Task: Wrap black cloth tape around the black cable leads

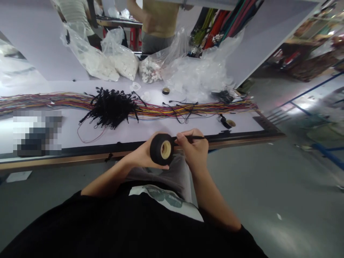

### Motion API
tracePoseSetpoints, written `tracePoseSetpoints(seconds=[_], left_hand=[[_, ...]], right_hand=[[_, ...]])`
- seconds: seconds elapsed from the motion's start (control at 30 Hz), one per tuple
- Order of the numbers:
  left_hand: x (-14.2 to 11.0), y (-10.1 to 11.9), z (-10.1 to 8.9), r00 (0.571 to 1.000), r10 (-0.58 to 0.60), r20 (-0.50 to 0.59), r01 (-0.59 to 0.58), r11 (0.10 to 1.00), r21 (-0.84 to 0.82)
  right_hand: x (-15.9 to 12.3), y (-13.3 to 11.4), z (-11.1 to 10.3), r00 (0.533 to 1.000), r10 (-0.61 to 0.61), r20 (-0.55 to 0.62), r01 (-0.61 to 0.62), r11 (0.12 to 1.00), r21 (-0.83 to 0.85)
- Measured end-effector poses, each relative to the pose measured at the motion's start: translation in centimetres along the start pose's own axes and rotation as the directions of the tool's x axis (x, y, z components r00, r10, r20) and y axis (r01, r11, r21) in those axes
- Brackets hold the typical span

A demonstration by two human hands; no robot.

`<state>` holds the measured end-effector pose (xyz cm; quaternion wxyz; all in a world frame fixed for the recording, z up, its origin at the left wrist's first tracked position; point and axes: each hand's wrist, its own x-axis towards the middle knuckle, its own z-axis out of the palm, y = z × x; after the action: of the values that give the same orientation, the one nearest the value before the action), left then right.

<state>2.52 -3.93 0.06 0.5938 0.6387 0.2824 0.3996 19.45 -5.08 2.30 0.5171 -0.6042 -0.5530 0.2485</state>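
Note:
A thick roll of black tape (pixel 155 151) with a pale core sits in my left hand (pixel 143 154), its fingers wrapped round the back of it. My right hand (pixel 197 152) is closed on a slim black stick-like object (pixel 196 137), pinched between thumb and fingers. One end of this object points at the roll's right edge; whether they touch I cannot tell. Both hands are at the table's front edge. Beyond them lies a bundle of coloured wires (pixel 158 111) with a heap of black connectors (pixel 111 107) on it.
Clear plastic bags (pixel 122 61) with white parts stand along the back. A smaller tape roll (pixel 166 91) lies behind the wires, another tape roll (pixel 228 123) at the right. A pixelated patch covers the left side. People stand beyond the bench (pixel 129 130).

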Motion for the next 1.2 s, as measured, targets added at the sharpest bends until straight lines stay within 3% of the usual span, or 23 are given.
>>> tracePoseSetpoints(seconds=[0.07,0.13,0.27,0.43,0.57,0.67,0.77,0.9,0.97,1.07,1.13,1.2], left_hand=[[-0.1,0.2,-0.5,0.984,0.019,0.177,-0.024,0.999,0.028],[0.3,0.1,-0.6,0.976,0.015,0.216,-0.009,1.0,-0.028],[1.7,-0.2,0.5,0.997,0.004,-0.081,0.001,0.998,0.07],[2.4,-0.2,1.5,0.963,0.069,-0.262,0.012,0.955,0.295],[1.8,-0.4,1.9,0.931,0.131,-0.34,0.003,0.93,0.366],[1.2,-0.6,2.2,0.924,0.122,-0.363,-0.05,0.978,0.201],[1.2,-0.7,1.6,0.922,-0.029,-0.386,-0.023,0.991,-0.13],[2.4,-0.8,0.1,0.981,-0.166,-0.102,0.118,0.922,-0.368],[3.0,-0.9,-0.3,0.989,-0.143,-0.043,0.115,0.913,-0.39],[3.0,-0.9,-0.1,0.986,-0.033,-0.165,-0.031,0.928,-0.371],[2.3,-0.7,0.1,0.966,0.067,-0.249,-0.137,0.951,-0.277],[1.2,-0.5,-0.1,0.951,0.174,-0.257,-0.207,0.973,-0.107]], right_hand=[[0.2,-0.5,-0.5,0.999,-0.03,0.031,0.032,0.998,-0.058],[0.2,-1.2,-0.8,0.993,-0.081,0.08,0.089,0.991,-0.096],[0.2,-2.0,-0.8,0.979,-0.17,0.115,0.187,0.97,-0.155],[-0.4,-1.3,0.0,0.983,-0.101,0.154,0.117,0.989,-0.096],[-0.6,-0.4,0.7,0.972,-0.103,0.21,0.103,0.995,0.012],[-0.3,-0.2,0.7,0.979,-0.159,0.124,0.159,0.987,0.009],[-0.1,-0.2,0.5,0.978,-0.19,0.088,0.191,0.982,-0.005],[-0.1,-0.2,0.3,0.968,-0.178,0.176,0.169,0.983,0.067],[-0.1,-0.2,0.3,0.968,-0.158,0.195,0.14,0.985,0.101],[-0.1,-0.1,0.3,0.977,-0.071,0.201,0.031,0.98,0.195],[0.1,0.0,0.3,0.982,0.026,0.187,-0.084,0.949,0.305],[0.4,0.3,0.3,0.982,0.106,0.158,-0.16,0.909,0.384]])
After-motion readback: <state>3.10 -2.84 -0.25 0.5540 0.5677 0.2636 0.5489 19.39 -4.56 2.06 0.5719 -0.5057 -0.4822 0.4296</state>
